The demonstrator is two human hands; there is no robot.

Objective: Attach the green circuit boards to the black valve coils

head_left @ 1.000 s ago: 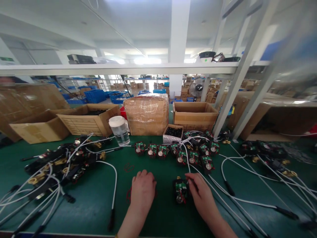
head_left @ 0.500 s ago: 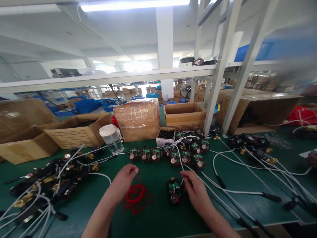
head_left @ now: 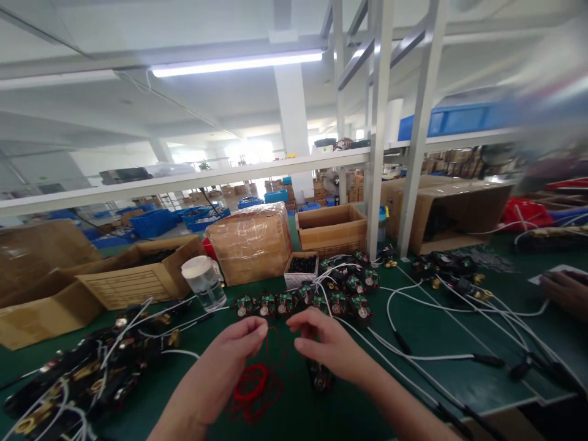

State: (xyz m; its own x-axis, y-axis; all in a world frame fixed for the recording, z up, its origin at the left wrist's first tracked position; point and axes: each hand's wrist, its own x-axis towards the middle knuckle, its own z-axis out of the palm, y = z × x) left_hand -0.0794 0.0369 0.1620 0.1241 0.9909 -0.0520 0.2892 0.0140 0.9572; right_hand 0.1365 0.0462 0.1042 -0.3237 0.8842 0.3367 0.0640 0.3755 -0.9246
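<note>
My left hand (head_left: 239, 346) is pinched closed on a thin red wire, which hangs from the fingertips beside a tangled red wire bundle (head_left: 250, 383) on the green bench. Close to its right, my right hand (head_left: 321, 340) has thumb and fingers apart, with nothing seen between them. Below that hand lies a black device with a green circuit board (head_left: 320, 376), partly covered by the hand. Beyond both hands, several similar board units (head_left: 285, 302) stand in a row.
Black assemblies with white cables (head_left: 124, 349) crowd the left. A lidded clear jar (head_left: 204, 283) and cardboard boxes (head_left: 250, 244) stand behind. White cables (head_left: 427, 356) cross the right side. Another person's hand (head_left: 565, 289) rests at the far right.
My right hand has moved left from beside the single device, over it and toward my left hand, and its fingers have opened. The camera view has tilted up and turned right.
</note>
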